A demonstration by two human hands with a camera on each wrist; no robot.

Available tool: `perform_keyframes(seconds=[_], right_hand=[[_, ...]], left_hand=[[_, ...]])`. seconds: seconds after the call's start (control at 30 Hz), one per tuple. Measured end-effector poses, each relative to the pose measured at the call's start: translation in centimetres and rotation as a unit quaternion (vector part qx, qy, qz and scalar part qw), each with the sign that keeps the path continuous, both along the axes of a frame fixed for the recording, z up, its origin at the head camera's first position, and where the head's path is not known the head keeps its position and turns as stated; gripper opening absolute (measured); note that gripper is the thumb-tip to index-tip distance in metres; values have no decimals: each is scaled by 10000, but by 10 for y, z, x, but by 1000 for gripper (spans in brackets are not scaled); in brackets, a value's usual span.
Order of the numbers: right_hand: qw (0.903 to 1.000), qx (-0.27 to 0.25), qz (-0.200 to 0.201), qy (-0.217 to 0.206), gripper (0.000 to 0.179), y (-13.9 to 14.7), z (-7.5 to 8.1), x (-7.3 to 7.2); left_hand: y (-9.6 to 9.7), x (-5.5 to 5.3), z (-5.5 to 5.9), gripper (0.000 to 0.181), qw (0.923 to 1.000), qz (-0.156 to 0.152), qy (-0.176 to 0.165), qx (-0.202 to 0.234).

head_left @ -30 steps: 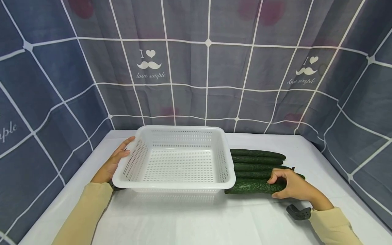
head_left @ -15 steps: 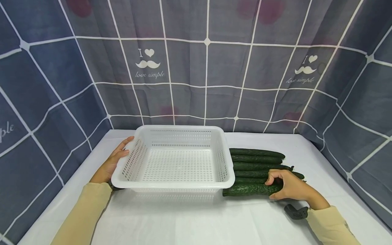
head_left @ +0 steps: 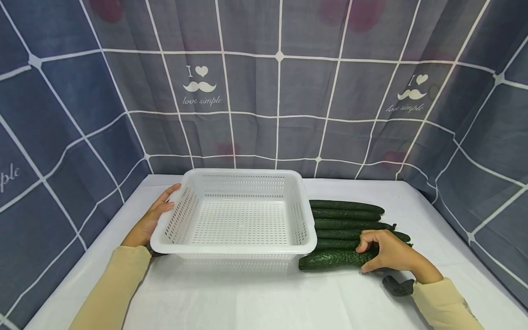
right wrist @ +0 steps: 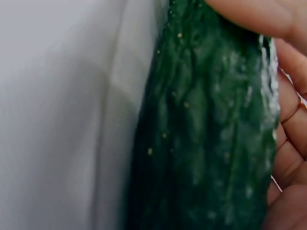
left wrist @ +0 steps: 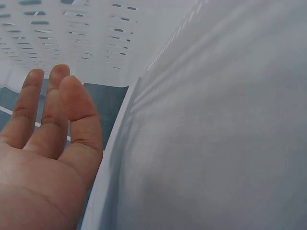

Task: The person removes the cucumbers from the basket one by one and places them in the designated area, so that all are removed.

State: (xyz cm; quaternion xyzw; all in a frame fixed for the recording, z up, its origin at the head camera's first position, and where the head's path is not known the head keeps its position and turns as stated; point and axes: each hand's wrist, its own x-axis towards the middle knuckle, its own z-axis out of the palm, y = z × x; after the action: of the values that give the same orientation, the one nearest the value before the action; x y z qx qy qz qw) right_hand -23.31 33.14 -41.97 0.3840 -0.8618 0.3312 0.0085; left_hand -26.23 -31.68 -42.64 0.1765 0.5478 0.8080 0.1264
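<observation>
A white perforated plastic basket (head_left: 233, 250) stands on the table in the head view. My left hand (head_left: 149, 222) rests against its left side, and the left wrist view shows fairly straight fingers (left wrist: 52, 115) just under the basket's holed wall. To the right lies a row of dark green cucumbers (head_left: 344, 214). My right hand (head_left: 389, 251) grips the nearest cucumber (head_left: 327, 260) near its right end, thumb on the near side and fingers over the far side. In the right wrist view this bumpy cucumber (right wrist: 206, 124) fills the middle. Some fingertips are hidden behind it.
A white cloth (head_left: 264, 293) covers the table. Grey-blue checked curtains (head_left: 255, 87) enclose the back and both sides. The left ends of several cucumbers run up to or behind the basket's right rim (head_left: 310, 220). A black wrist device (head_left: 398, 286) hangs below the right wrist.
My right hand has drawn the nearest cucumber a little toward me and slightly left, so the one behind it shows more. The left hand and basket look unmoved.
</observation>
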Motion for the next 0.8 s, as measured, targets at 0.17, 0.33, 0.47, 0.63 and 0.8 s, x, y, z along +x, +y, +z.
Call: perform_keyframes(seconds=[0.17, 0.33, 0.47, 0.63, 0.8], right_hand=[[10000, 30, -61, 23, 43, 0, 0, 1], [10000, 0, 39, 63, 43, -1, 1, -1], [9998, -154, 151, 1, 39, -3, 3, -3], [9983, -348, 312, -344, 29, -7, 6, -7], [9947, -637, 508, -634, 19, -6, 10, -12]], left_hand=[[0, -2, -1, 51, 9999, -99, 87, 53], [-3, 1, -1, 51, 9995, -184, 229, 104], [-6, 1, -2, 51, 9981, -368, 297, 402], [-10, 4, -1, 51, 9972, -467, 390, 443], [-10, 10, 3, 51, 9974, -387, 612, -70]])
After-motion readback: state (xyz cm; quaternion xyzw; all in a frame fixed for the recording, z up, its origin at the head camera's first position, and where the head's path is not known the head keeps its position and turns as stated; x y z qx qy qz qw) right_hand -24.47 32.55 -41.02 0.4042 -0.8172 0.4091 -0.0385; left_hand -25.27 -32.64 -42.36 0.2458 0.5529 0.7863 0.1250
